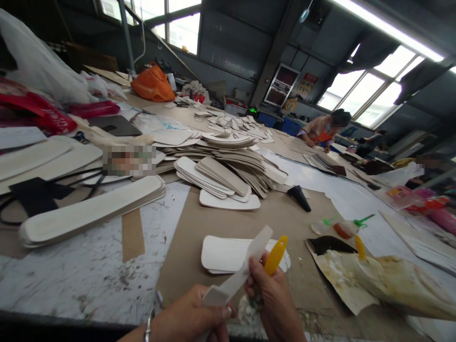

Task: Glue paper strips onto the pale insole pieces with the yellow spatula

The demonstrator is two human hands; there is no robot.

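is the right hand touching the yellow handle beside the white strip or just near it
Touching: the head view shows the right hand closed around the yellow handle, whose upper end sticks out of the grip.

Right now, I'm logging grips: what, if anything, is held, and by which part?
Left hand: the white strip by its lower end. Right hand: that strip near its upper end, plus the yellow-handled tool around its middle.

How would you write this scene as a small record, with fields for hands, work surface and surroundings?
Left hand: grips the nearer part of a pale strip
Right hand: holds the strip farther along, and a yellow-handled tool
Work surface: white pieces on a brown sheet
Beyond: heaped pieces; black cone to their right
Background: a person leans forward
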